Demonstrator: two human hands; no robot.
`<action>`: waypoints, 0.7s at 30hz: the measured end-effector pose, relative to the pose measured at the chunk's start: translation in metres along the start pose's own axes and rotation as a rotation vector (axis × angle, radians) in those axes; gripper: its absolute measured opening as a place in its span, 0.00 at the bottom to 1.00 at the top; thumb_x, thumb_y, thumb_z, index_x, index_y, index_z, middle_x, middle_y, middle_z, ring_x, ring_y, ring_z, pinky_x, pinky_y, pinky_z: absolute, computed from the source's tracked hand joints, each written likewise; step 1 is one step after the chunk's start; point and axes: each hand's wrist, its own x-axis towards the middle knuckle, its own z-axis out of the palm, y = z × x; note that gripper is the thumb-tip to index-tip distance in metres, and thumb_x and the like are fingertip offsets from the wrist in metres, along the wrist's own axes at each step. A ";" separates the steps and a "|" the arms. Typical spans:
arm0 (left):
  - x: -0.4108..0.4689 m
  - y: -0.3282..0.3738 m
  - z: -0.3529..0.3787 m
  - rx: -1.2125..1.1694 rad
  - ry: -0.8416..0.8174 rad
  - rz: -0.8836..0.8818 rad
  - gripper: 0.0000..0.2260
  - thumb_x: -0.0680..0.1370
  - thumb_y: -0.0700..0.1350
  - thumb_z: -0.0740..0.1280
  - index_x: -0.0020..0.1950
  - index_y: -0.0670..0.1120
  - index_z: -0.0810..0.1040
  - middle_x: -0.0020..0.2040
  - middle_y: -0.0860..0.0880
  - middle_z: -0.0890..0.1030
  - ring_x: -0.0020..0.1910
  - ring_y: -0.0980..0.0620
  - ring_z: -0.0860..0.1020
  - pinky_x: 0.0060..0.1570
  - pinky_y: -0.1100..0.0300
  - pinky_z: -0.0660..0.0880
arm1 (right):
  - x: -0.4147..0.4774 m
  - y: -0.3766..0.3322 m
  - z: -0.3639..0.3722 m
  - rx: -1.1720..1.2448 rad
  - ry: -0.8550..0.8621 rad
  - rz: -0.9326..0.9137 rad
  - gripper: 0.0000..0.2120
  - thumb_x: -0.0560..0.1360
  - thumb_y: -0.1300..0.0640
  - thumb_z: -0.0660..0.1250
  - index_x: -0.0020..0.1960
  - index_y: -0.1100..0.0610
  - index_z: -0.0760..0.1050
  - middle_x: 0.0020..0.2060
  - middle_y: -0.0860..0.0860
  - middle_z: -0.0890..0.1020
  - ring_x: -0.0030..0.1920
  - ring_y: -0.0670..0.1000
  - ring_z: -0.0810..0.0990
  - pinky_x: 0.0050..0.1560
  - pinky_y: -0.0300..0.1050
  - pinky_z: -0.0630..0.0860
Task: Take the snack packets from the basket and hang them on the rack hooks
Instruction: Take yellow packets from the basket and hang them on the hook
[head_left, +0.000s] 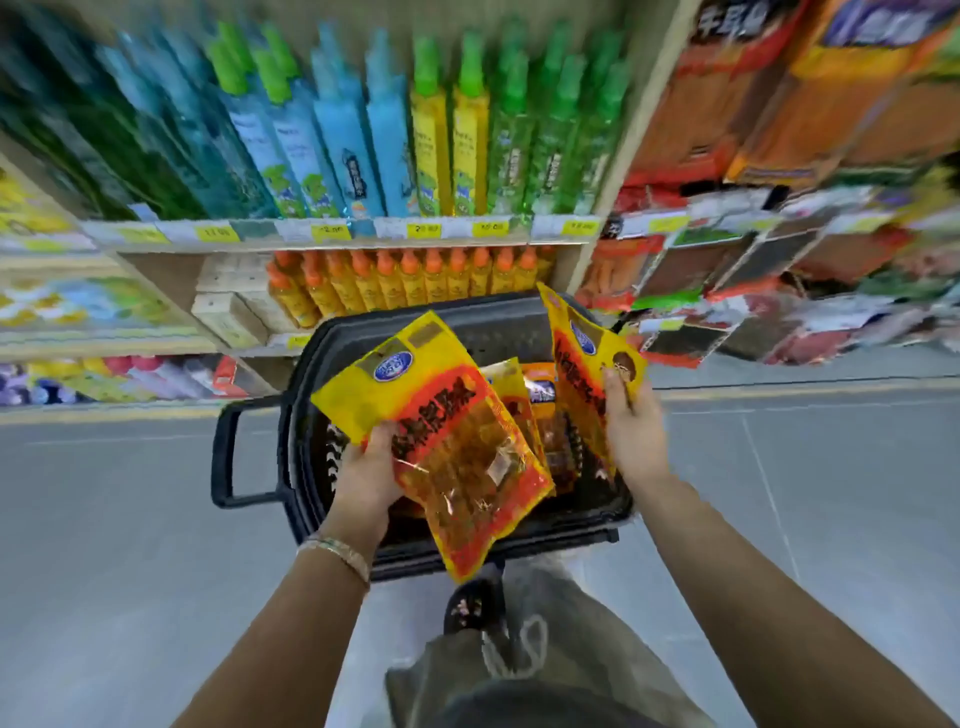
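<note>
Two yellow snack packets are held over the black basket (306, 374), one in each hand.

The left hand (371, 467) grips the left edge of the first packet (452, 431), fingers curled round it, and the packet lies tilted across the basket's near side. The right hand (631, 421) pinches the second packet (579, 358) by its right edge, holding it nearly upright over the basket's right side. More packets (540, 395) lie inside the basket between the two. The rack (727, 270) of hanging packets stands far right, blurred. Shelves of bottles (431, 150) fill the far left. A bracelet (337, 551) circles the left wrist.
</note>
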 end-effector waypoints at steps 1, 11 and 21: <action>-0.007 0.007 0.004 0.009 -0.040 0.037 0.20 0.65 0.58 0.67 0.51 0.48 0.79 0.52 0.43 0.82 0.47 0.43 0.81 0.49 0.46 0.79 | -0.008 -0.005 -0.015 0.019 0.058 -0.036 0.15 0.81 0.49 0.57 0.58 0.57 0.76 0.52 0.54 0.81 0.53 0.52 0.77 0.54 0.44 0.70; -0.074 0.012 0.113 0.207 -0.355 0.270 0.14 0.72 0.60 0.68 0.53 0.57 0.72 0.53 0.57 0.77 0.53 0.52 0.75 0.57 0.53 0.72 | -0.083 0.031 -0.171 -0.015 0.395 -0.023 0.11 0.79 0.49 0.60 0.40 0.48 0.74 0.35 0.42 0.77 0.40 0.49 0.76 0.41 0.45 0.69; -0.144 -0.091 0.264 0.652 -0.614 0.489 0.04 0.76 0.46 0.68 0.49 0.49 0.80 0.51 0.47 0.83 0.51 0.49 0.79 0.51 0.58 0.71 | -0.142 0.198 -0.272 0.128 0.378 0.390 0.09 0.69 0.36 0.61 0.40 0.37 0.79 0.32 0.26 0.78 0.34 0.28 0.74 0.36 0.23 0.70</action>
